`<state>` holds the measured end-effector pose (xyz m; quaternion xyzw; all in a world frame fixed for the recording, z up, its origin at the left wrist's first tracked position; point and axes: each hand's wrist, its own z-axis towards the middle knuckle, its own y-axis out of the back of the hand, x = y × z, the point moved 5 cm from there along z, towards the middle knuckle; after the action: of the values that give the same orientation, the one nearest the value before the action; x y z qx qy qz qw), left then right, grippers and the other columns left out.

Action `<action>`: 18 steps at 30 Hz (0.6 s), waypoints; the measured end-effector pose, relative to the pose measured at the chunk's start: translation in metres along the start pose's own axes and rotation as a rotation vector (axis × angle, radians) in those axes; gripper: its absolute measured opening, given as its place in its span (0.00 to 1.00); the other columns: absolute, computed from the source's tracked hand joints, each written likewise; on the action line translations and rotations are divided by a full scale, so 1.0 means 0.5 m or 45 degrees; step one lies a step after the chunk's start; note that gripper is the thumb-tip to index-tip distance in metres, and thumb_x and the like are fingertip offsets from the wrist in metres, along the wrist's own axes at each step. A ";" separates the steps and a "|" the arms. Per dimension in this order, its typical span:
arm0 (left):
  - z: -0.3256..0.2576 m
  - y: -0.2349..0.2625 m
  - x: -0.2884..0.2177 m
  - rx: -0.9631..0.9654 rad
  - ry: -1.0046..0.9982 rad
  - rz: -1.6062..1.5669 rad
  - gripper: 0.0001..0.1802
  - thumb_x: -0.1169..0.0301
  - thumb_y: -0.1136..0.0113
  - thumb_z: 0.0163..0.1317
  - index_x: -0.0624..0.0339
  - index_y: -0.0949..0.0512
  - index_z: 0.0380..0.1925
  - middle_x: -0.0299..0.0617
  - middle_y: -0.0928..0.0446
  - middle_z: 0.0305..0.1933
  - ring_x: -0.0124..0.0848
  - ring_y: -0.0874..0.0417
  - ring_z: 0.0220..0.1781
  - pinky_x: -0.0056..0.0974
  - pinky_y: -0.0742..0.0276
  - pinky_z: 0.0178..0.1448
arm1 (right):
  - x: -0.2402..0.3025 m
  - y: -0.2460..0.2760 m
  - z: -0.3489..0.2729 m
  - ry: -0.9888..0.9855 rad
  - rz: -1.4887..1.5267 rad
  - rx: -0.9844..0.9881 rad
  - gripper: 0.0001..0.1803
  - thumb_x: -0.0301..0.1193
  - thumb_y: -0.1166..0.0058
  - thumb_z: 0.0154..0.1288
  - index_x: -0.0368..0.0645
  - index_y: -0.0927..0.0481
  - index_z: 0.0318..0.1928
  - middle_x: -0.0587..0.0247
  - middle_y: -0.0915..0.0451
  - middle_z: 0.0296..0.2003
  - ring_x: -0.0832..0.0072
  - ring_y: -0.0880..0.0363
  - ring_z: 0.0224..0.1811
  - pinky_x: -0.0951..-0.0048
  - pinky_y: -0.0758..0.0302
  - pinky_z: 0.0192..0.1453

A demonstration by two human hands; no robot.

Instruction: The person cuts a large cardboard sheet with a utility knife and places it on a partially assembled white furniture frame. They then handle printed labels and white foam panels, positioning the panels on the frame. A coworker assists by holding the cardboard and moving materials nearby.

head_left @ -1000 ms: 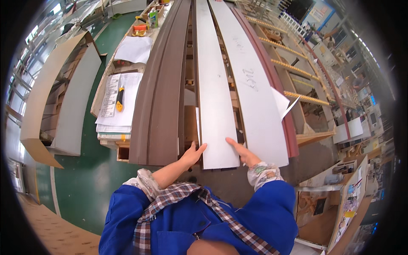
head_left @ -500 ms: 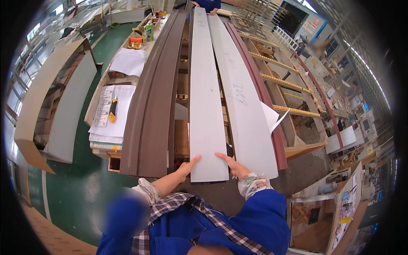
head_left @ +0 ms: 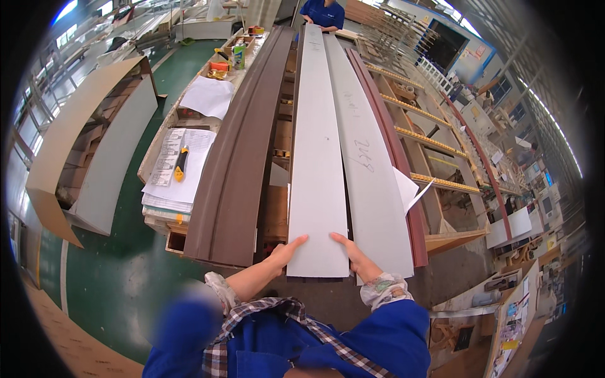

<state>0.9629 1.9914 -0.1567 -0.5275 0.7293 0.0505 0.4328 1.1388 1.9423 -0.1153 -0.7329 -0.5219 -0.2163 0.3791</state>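
Note:
A long white board (head_left: 319,164) runs away from me, and I have its near end between my two hands. My left hand (head_left: 285,254) grips the left edge with the thumb on top. On the opposite edge, my right hand (head_left: 354,253) holds it the same way; the fingers of both hands are hidden underneath. Close by on the right lies a second white board (head_left: 373,183) with handwriting on it. To the left is a long brown moulded panel (head_left: 230,183). A co-worker (head_left: 323,14) in blue stands at the far end, hands at the held board.
Left of the panel, a bench carries papers (head_left: 165,193), a yellow-black utility knife (head_left: 181,165) and a green can (head_left: 239,55). A dark red strip (head_left: 416,233) and a wooden frame with yellow bars (head_left: 435,138) are on the right. A carton (head_left: 47,183) stands far left.
The view has shifted, bringing more of the co-worker into sight. The held board looks slightly higher and nearer to me, and both my hands keep their grip on it.

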 end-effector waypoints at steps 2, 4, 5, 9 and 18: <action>-0.024 0.000 -0.013 0.051 -0.035 -0.059 0.49 0.43 0.38 0.49 0.81 0.34 0.54 0.56 0.28 0.55 0.42 0.28 0.58 0.42 0.34 0.61 | 0.023 -0.026 -0.030 0.018 -0.037 -0.049 0.33 0.46 0.51 0.64 0.33 0.35 0.60 0.48 0.27 0.54 0.63 0.25 0.54 0.65 0.28 0.58; -0.049 0.014 -0.026 -0.018 -0.043 0.018 0.48 0.43 0.37 0.47 0.81 0.34 0.52 0.56 0.26 0.51 0.42 0.26 0.56 0.41 0.33 0.60 | 0.030 -0.032 -0.044 0.083 -0.021 -0.047 0.33 0.46 0.50 0.64 0.33 0.36 0.60 0.48 0.27 0.54 0.63 0.25 0.54 0.66 0.28 0.58; -0.079 0.022 -0.040 -0.057 -0.042 0.055 0.48 0.44 0.36 0.46 0.82 0.33 0.51 0.56 0.26 0.49 0.42 0.26 0.54 0.40 0.33 0.59 | 0.034 -0.051 -0.052 0.110 -0.011 -0.043 0.33 0.46 0.50 0.64 0.33 0.36 0.60 0.48 0.27 0.54 0.64 0.25 0.54 0.66 0.28 0.58; -0.201 0.054 -0.117 -0.013 -0.221 0.134 0.48 0.44 0.36 0.44 0.82 0.35 0.50 0.54 0.23 0.42 0.41 0.20 0.43 0.41 0.25 0.46 | 0.065 -0.131 -0.103 0.231 -0.039 -0.170 0.34 0.47 0.49 0.63 0.33 0.35 0.60 0.49 0.26 0.52 0.63 0.24 0.51 0.66 0.27 0.56; -0.493 0.221 -0.271 0.077 -0.480 0.379 0.56 0.34 0.42 0.44 0.87 0.34 0.48 0.63 0.30 0.50 0.45 0.28 0.50 0.40 0.31 0.51 | 0.107 -0.480 -0.203 0.541 -0.128 -0.058 0.38 0.52 0.56 0.62 0.39 0.40 0.65 0.55 0.30 0.58 0.62 0.30 0.58 0.64 0.33 0.62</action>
<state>0.7402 2.0074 0.0466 -0.3824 0.7064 0.1896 0.5647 0.9431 1.9352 0.0647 -0.6523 -0.4611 -0.3962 0.4526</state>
